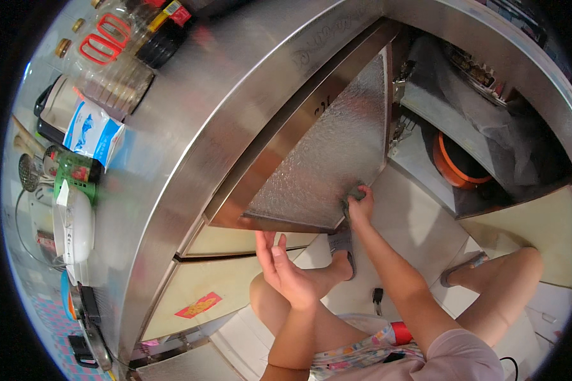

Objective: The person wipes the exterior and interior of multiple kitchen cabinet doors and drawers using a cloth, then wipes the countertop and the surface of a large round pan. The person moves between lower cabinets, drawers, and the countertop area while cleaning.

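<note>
A cabinet door with a textured glass panel [324, 147] in a metal frame [262, 183] stands swung out under the steel counter. My right hand [361, 205] grips a dark greenish-grey cloth or scouring pad [355, 193] and holds it against the panel near a lower corner. Below the frame's near edge is my left hand [286, 274], palm turned up, thumb and fingers apart. Its fingertips reach that edge; whether they touch it I cannot tell. Nothing shows in the left hand.
Inside the open cabinet sit an orange-rimmed dark pot [457, 162] and a grey shelf [457, 105]. Bottles [119, 81], a blue-white packet [93, 133] and white bowls [78, 224] line the steel counter [186, 114]. A small black-headed brush or similar item [377, 296] lies on the floor.
</note>
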Demonstrator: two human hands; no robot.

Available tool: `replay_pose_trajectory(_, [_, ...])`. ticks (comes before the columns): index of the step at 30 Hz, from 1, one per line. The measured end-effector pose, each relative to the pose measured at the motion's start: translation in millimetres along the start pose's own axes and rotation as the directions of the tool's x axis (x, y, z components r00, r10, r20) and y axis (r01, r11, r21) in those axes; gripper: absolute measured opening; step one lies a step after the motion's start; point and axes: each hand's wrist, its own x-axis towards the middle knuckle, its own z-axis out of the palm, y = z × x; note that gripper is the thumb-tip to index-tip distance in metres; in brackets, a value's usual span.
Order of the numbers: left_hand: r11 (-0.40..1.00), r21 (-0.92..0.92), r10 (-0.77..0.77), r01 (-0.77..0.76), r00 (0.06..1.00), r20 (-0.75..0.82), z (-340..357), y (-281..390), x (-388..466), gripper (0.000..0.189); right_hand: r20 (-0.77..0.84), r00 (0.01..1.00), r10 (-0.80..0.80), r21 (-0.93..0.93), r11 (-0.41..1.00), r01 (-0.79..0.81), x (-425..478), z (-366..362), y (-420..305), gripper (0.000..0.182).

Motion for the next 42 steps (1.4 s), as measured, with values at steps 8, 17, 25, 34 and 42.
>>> replay_pose_trajectory(8, [0.987, -0.15, -0.052, 0.061, 0.996, 0.067, -11.7, -2.0, 19.8, 0.051, 0.208, 0.86, -0.465, 0.388, 0.847, 0.364, -96.2, -44.9, -213.3, 0.034])
replay_pose_trajectory(17, [0.861, -0.446, -0.178, 0.242, 0.967, 0.181, -26.3, 2.3, 37.9, 0.065, 0.096, 0.609, -0.788, 0.288, 0.607, 0.74, -144.7, -36.2, -273.4, 0.05])
replay_pose_trajectory(25, [0.933, -0.328, -0.031, 0.15, 0.94, 0.34, -40.4, -6.0, 48.5, 0.068, 0.079, 0.621, -0.78, 0.157, 0.625, 0.765, -139.8, -25.1, -202.1, 0.054])
replay_pose_trajectory(34, [0.975, -0.219, 0.042, 0.026, 0.952, 0.302, -32.8, -8.3, 51.2, 0.067, 0.172, 0.648, -0.742, 0.093, 0.667, 0.739, -121.5, -13.1, -98.7, 0.053])
replay_pose_trajectory(42, [0.988, -0.156, 0.042, 0.001, 0.961, 0.274, -35.4, -15.2, 50.2, 0.069, 0.351, 0.785, -0.51, -0.11, 0.81, 0.576, -100.3, -9.1, 6.0, 0.051])
